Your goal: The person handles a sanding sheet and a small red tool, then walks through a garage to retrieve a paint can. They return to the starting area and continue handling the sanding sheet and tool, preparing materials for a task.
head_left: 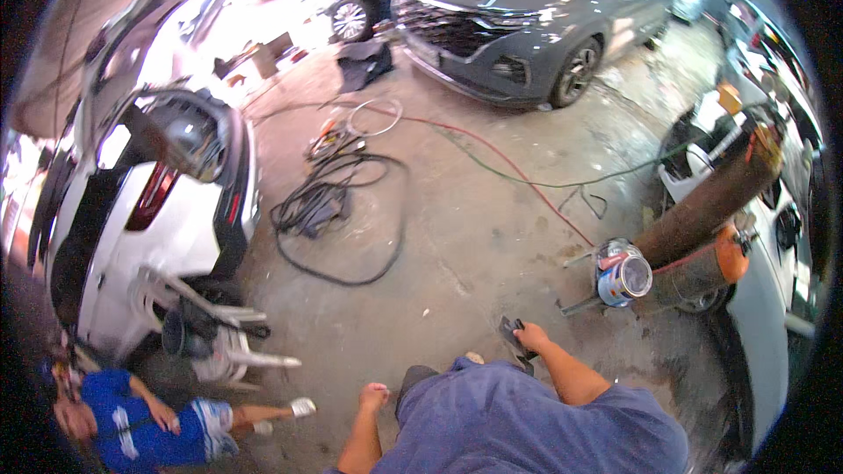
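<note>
Head view: with right hand (pixel 530 336), gripping black object (pixel 511 330), jutting out just left of the fingers; probably stiff and fairly light, perhaps slippery, best grasped firmly around the middle. With left hand (pixel 374 396), seemingly curled, cannot tell whether closed or holding anything.

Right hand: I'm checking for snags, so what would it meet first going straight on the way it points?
The right hand, holding a dark object, would probably reach the black cable loop on the floor first; the hand's height is unclear, so it may pass above.
</note>
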Demonstrator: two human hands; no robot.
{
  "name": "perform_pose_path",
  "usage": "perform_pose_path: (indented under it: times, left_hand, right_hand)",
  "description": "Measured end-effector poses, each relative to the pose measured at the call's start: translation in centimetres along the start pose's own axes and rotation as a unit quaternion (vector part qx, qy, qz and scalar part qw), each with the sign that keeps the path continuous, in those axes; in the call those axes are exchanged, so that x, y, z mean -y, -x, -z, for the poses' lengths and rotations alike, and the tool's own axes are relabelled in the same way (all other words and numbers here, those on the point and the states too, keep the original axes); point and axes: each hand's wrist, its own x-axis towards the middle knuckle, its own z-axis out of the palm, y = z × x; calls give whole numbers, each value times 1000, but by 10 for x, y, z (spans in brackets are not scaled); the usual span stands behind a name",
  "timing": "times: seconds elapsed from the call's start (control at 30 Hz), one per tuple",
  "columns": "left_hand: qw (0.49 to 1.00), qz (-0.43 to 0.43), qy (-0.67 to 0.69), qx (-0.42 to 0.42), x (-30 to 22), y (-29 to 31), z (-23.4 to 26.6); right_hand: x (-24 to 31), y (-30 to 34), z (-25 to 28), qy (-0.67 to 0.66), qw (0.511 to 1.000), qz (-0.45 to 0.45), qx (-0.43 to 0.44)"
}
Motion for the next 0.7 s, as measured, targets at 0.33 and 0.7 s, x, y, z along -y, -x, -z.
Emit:
perform_pose_path:
  times: [0.33,0.7]
  left_hand:
    - [986,-78,-136,51,-206,-115,-44]
    - [951,-172,-197,168,-291,-331,60]
  right_hand:
    - [-158,34,-33,52,968,-246,17]
    - [11,-128,107,45,980,-195,-15]
